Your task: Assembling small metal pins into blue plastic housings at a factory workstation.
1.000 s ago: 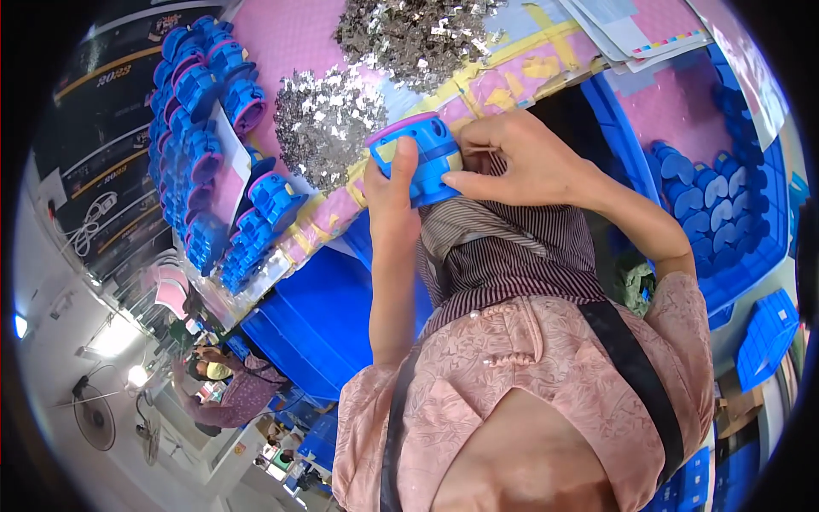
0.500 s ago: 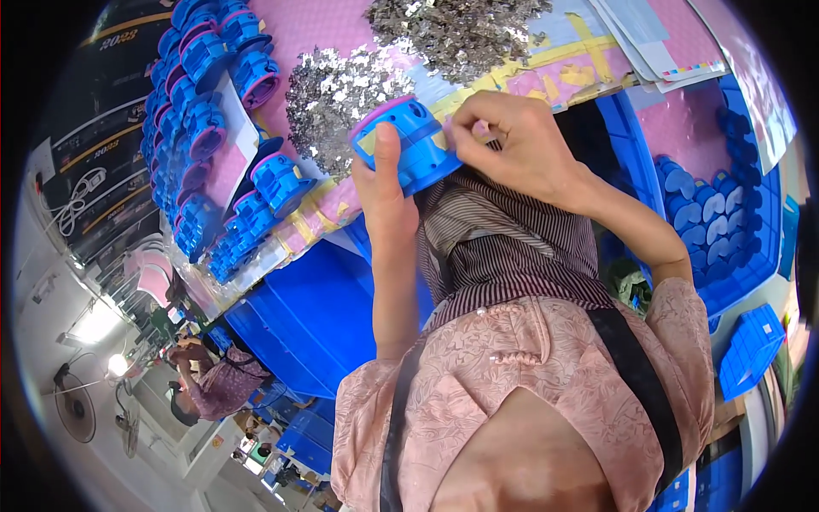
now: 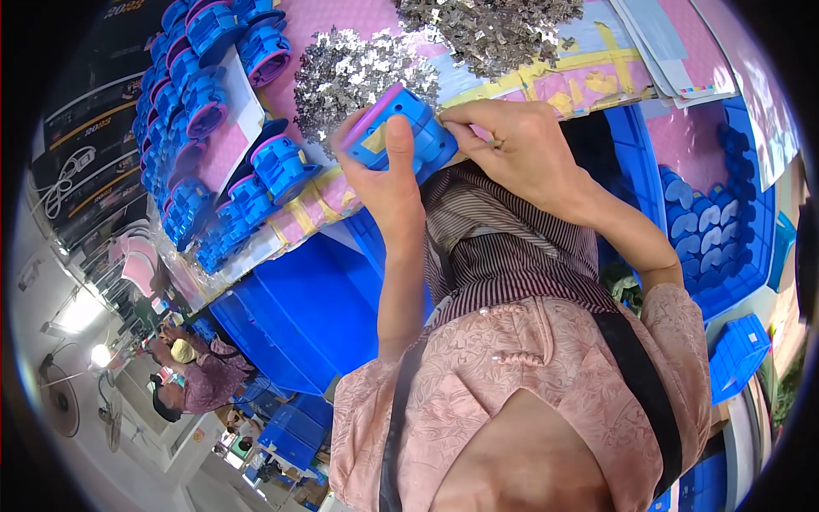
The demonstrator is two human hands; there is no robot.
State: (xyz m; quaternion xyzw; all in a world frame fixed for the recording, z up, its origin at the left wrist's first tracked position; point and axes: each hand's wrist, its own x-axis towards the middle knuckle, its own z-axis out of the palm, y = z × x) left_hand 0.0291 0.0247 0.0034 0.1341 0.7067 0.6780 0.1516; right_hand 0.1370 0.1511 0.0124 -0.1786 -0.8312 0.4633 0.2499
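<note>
Fingers (image 3: 398,141) of left hand (image 3: 386,189) grasp blue casing (image 3: 428,136), tilted, near table edge (image 3: 546,88) | right hand (image 3: 531,147) pinched beside it, contents untellable | best: firm left hold, light right touch

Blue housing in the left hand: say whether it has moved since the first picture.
Yes: the blue housing has shifted left against the pile of silver pieces.

A workshop, lots of matching blue parts (image 3: 207,107) stood in rows on a pink surface (image 3: 337,14), heaps of tiny shiny bits (image 3: 358,77) lay near them, a big blue bin (image 3: 641,158) held more blue pieces (image 3: 711,220), another person (image 3: 211,381) was farther back
</note>
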